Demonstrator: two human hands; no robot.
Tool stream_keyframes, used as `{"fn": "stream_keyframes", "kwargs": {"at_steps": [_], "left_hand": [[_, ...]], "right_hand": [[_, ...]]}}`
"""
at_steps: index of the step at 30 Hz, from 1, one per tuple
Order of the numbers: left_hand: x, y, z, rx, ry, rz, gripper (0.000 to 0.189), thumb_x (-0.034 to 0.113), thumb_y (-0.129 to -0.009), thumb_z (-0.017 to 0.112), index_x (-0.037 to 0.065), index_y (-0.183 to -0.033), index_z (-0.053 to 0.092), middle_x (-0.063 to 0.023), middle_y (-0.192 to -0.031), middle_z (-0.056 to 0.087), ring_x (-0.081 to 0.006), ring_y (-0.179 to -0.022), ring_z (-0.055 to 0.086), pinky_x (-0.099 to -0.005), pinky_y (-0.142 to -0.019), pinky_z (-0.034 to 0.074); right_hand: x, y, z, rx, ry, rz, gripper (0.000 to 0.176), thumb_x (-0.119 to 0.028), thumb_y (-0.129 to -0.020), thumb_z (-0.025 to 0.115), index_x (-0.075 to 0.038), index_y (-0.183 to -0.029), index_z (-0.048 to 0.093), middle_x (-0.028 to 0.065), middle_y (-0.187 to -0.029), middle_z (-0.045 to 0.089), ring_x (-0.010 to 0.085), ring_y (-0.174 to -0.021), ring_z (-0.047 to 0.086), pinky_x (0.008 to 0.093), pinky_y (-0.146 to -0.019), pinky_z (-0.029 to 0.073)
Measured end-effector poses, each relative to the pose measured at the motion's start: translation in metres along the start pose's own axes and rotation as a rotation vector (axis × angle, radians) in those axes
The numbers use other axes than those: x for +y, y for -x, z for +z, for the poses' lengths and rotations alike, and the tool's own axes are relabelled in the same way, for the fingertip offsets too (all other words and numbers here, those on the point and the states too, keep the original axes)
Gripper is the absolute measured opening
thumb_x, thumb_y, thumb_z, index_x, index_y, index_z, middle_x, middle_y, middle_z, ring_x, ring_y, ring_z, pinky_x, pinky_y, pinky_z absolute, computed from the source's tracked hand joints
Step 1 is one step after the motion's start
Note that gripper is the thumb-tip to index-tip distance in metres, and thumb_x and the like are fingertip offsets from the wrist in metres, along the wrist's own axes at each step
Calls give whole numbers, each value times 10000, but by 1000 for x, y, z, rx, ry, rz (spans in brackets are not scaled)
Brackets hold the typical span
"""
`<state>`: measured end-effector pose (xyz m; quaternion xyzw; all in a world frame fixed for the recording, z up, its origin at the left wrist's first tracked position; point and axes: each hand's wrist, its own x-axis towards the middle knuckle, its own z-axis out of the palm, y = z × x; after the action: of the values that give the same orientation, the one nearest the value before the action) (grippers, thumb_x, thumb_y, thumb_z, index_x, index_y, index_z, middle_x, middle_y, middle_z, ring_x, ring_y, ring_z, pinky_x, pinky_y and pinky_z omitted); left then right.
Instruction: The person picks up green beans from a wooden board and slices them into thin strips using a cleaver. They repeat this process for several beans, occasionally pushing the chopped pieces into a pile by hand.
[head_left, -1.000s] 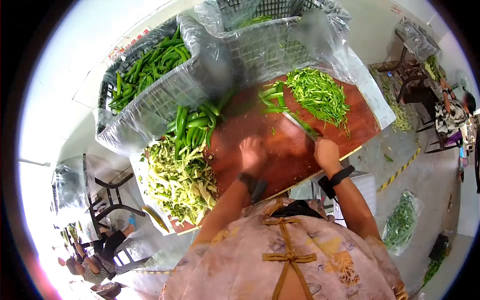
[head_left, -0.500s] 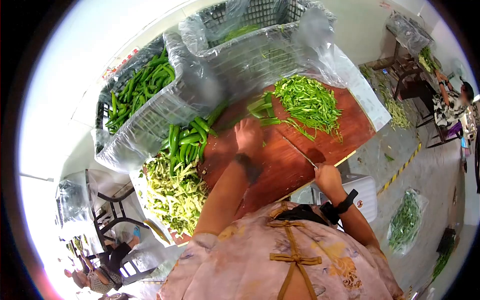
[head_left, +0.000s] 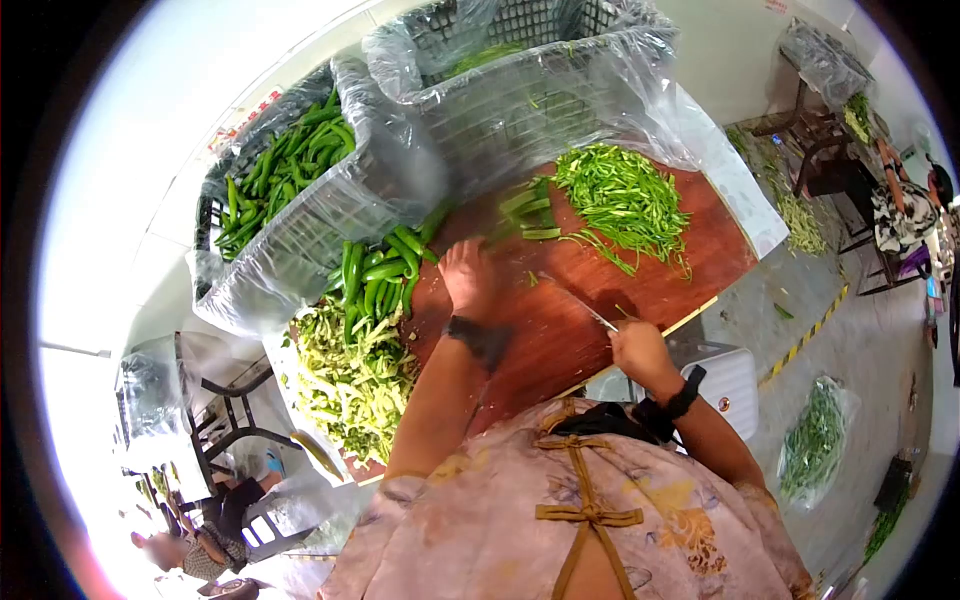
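My right hand (head_left: 642, 352) is closed around the handle of a knife (head_left: 580, 300), whose thin blade points up and left over the reddish-brown board (head_left: 530, 340). Beside a pile of whole green peppers (head_left: 385, 270), my left hand (head_left: 468, 278) stretches its fingers over the board, and nothing shows in it. A few cut pepper pieces (head_left: 541, 233) lie beyond it, slightly blurred. Right of these rises a heap of sliced green peppers (head_left: 622, 205). Pale pepper cores and scraps (head_left: 352, 385) are heaped at the board's left end.
A plastic-lined crate (head_left: 285, 215) of whole peppers stands at back left. Behind the board is another lined crate (head_left: 540, 95) with some greens. A white stool (head_left: 725, 390) and a bag of greens (head_left: 815, 440) are at right. Other people sit at far right and lower left.
My left hand has moved left towards the whole peppers. The knife in my right hand has shifted slightly left. The cut pieces have shifted a little on the board.
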<state>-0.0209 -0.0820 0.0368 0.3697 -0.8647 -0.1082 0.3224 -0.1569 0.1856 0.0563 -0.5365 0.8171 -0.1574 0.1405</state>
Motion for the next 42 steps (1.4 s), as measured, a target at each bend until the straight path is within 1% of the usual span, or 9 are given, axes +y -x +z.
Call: {"fn": "stream_keyframes", "kwargs": {"at_steps": [3,5,9,12,15,16,25,31,42], "left_hand": [[-14,9,-9,37,-12,-54,224,120,-790,557,105,-1012,586,-110,-934,581,-315,-917,537,-450,-845,380],[-21,16,-10,119,-46,-7,199,111,-772,546,113,-964,599,-90,-915,595,-294,-890,545,-427,-793,395],[-18,34,-18,36,-73,29,214,110,-774,580,123,-985,617,-99,-906,592,-300,-872,548,-433,-744,411],[-10,50,-8,-20,-104,185,194,150,-781,582,122,-968,626,-102,-943,584,-307,-902,531,-453,-796,394],[3,66,4,-105,26,369,221,170,-737,572,131,-952,608,-90,-954,555,-295,-923,509,-459,-754,401],[13,68,-1,-254,23,375,241,165,-724,579,114,-958,601,-78,-994,556,-287,-938,511,-455,-788,398],[39,85,11,-282,-60,625,323,144,-727,547,94,-1041,603,-59,-1048,562,-244,-958,522,-416,-776,423],[49,94,13,-195,9,524,294,173,-736,571,95,-1017,611,-37,-1009,577,-239,-943,527,-391,-765,428],[49,88,14,-212,100,478,194,151,-730,557,155,-903,644,-6,-944,586,-236,-900,543,-404,-763,417]], "right_hand": [[-27,-22,1,-98,16,-41,232,-188,-816,532,8,-717,608,224,-744,590,388,-715,575,472,-649,459],[-25,-35,9,-27,-6,-99,212,-175,-791,546,8,-707,610,230,-723,586,396,-709,576,475,-650,460],[-1,-54,3,169,22,28,175,-123,-760,552,9,-669,622,229,-681,594,400,-668,581,486,-641,461],[12,-47,-18,193,97,89,186,-138,-785,554,6,-690,624,227,-693,596,404,-665,581,486,-635,463],[8,-32,-24,217,83,184,199,-165,-807,559,5,-725,622,226,-700,598,405,-665,584,486,-630,464],[8,-27,-18,207,44,180,203,-175,-814,560,3,-736,620,226,-701,597,406,-669,583,487,-628,463],[-2,0,8,92,23,184,176,-168,-832,528,-20,-806,619,204,-752,597,400,-703,584,482,-628,465],[-7,2,11,64,71,148,163,-160,-817,528,-29,-816,625,197,-768,601,388,-702,588,472,-633,471],[-6,0,5,5,97,102,182,-163,-815,519,-12,-788,619,206,-769,597,383,-701,587,470,-624,469]]}}
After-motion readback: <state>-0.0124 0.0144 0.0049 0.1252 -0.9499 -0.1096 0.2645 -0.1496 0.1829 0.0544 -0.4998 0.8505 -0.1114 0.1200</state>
